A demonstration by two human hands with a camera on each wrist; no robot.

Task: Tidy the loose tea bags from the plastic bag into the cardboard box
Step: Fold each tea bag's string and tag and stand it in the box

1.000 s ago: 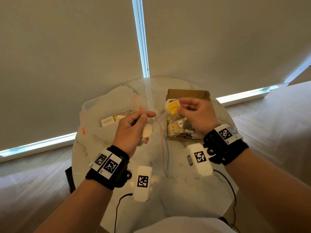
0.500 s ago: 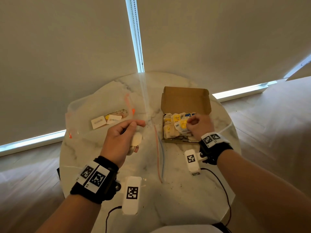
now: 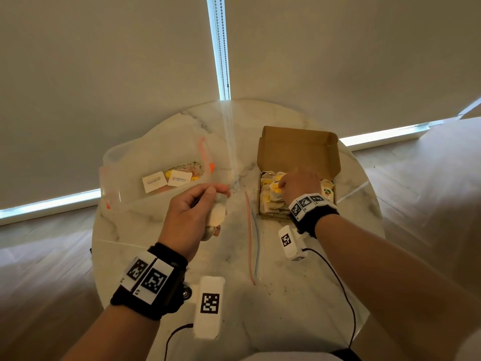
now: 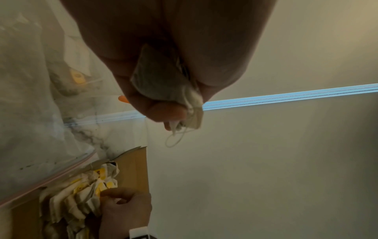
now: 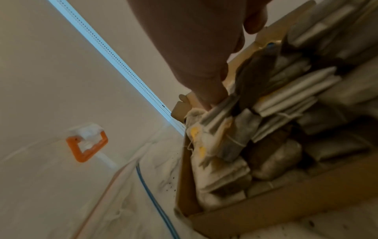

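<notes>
Right hand (image 3: 299,187) has lowered its yellow-tagged tea bag (image 3: 276,188) into brown cardboard box (image 3: 296,149), fingers pinching it; left hand (image 3: 192,217) grips spare pale tea bags (image 3: 217,213).

L hand (image 4: 169,53) w/ tea bag (image 4: 163,80)

Dim, warm room light all round, cold blue daylight leaking through the slit between the drawn blinds (image 3: 221,48) and along their lower edges, wide-angle bending at the borders, wrist views murky, the hands backlit dark, the right one motion-blurred.
</notes>
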